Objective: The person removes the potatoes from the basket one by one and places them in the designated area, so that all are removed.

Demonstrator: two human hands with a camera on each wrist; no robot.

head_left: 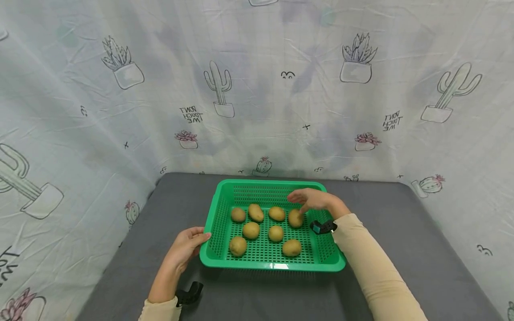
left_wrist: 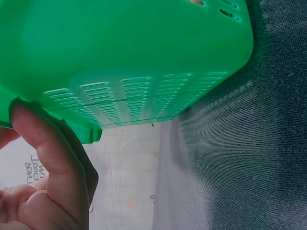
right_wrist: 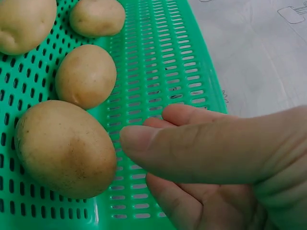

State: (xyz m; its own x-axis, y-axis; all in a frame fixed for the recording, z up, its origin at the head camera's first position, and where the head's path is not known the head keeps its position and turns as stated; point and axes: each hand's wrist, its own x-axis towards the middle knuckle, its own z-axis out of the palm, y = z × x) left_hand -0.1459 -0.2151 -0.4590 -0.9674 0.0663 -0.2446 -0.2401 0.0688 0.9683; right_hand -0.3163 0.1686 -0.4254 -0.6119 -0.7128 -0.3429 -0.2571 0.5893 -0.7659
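Several potatoes (head_left: 292, 248) lie spread out on the slotted floor of a green plastic basket (head_left: 273, 267). My left hand (head_left: 188, 243) grips the basket's left rim, thumb on top; the left wrist view shows fingers (left_wrist: 48, 139) bent under that rim. Inside the basket at the back right is my right hand (head_left: 315, 199), close to the rightmost potato (head_left: 296, 218) of the back row. Its thumb (right_wrist: 158, 143) points at a large potato (right_wrist: 67, 148) in the right wrist view, with a narrow gap between them. That hand's fingers are loosely bent and hold nothing.
The basket stands on a dark grey cloth surface (head_left: 385, 232). Behind and beside it hangs a pale curtain (head_left: 257, 102) printed with cacti and potted plants. A black strap device sits on the left wrist (head_left: 188, 294) and another on the right (head_left: 323, 227).
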